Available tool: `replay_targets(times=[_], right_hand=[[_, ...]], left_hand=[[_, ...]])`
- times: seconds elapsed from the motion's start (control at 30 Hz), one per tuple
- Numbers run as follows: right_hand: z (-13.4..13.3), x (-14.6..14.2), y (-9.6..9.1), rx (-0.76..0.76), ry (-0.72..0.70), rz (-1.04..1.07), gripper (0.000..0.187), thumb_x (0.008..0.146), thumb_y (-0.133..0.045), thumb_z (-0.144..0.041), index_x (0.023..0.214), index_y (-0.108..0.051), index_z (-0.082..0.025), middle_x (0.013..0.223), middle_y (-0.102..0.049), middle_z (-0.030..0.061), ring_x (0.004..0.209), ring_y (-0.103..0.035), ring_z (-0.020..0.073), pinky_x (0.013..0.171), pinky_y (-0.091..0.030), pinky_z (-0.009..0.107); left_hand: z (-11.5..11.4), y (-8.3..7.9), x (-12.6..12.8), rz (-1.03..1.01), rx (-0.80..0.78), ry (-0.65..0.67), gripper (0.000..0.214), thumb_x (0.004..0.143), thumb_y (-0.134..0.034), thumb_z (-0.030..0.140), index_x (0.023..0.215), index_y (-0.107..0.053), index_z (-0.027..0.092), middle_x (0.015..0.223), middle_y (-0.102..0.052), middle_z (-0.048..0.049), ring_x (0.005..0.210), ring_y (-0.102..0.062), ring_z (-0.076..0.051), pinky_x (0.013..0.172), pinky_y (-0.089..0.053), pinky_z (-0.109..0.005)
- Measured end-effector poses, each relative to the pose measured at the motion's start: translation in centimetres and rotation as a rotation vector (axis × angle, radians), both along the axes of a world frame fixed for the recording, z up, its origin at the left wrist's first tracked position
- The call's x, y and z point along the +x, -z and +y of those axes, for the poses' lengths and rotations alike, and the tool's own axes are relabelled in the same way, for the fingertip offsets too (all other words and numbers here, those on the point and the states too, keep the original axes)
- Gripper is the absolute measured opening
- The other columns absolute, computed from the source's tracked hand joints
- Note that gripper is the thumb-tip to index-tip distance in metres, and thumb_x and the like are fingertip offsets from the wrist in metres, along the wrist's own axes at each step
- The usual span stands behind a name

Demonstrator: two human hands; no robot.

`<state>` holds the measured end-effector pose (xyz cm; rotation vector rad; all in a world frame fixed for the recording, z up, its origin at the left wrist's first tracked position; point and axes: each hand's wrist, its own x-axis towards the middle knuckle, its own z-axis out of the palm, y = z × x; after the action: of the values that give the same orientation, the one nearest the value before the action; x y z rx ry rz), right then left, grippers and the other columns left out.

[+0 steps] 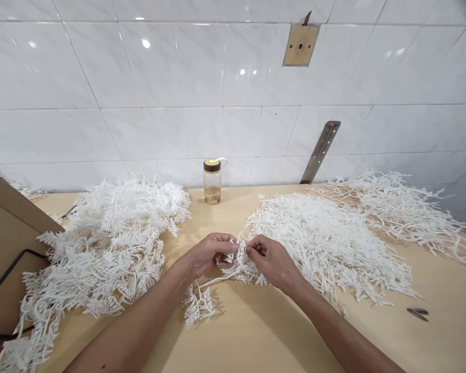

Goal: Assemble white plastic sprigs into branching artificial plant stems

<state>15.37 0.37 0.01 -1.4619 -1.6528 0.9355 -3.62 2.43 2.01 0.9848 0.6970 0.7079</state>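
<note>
My left hand [209, 254] and my right hand [270, 259] meet at the middle of the wooden table [264, 331], both pinching a white branched plastic sprig [238, 261]. The sprig trails down to a loose tuft [198, 305] in front of my left wrist. A tall heap of the same white sprigs [101, 248] lies to the left. A flatter spread of them [326, 238] lies to the right, touching my right hand.
A small clear jar with a dark lid [212, 181] stands at the back by the white tiled wall. A metal bracket [320, 151] leans on the wall. Small snips [417, 313] lie at right. A brown board with black wire [8, 259] sits at left.
</note>
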Motion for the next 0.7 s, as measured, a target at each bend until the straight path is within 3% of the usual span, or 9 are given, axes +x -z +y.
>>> replay_targets(times=[0.27,0.47,0.7], right_hand=[[0.0,0.0,0.0,0.009,0.013,-0.016,0.02,0.08,-0.058,-0.04,0.077,-0.06,-0.021,0.069,-0.064,0.0015,0.062,-0.056,0.017,0.057,-0.042,0.029],[-0.4,0.4,-1.0,0.072,0.073,-0.052,0.019,0.083,-0.057,-0.039,0.082,-0.062,-0.021,0.071,-0.066,0.0019,0.062,-0.057,0.0173,0.058,-0.042,0.03],[-0.8,0.2,-1.3,0.201,0.088,0.014,0.018,0.086,-0.056,-0.037,0.083,-0.062,-0.02,0.074,-0.066,0.0029,0.066,-0.059,0.0169,0.062,-0.045,0.03]], left_hand=[[0.4,0.7,0.0,0.041,0.008,-0.071,0.031,0.063,-0.084,0.033,0.072,-0.062,0.014,0.062,-0.053,0.0008,0.052,-0.05,-0.009,0.052,-0.037,-0.021],[0.6,0.8,0.3,0.09,-0.035,-0.173,0.037,0.062,-0.084,0.037,0.062,-0.054,0.015,0.058,-0.046,0.0038,0.047,-0.044,-0.006,0.046,-0.035,-0.02],[0.8,1.3,0.3,0.11,-0.005,-0.189,0.038,0.064,-0.084,0.037,0.065,-0.053,0.016,0.06,-0.044,0.0051,0.048,-0.039,-0.005,0.044,-0.033,-0.019]])
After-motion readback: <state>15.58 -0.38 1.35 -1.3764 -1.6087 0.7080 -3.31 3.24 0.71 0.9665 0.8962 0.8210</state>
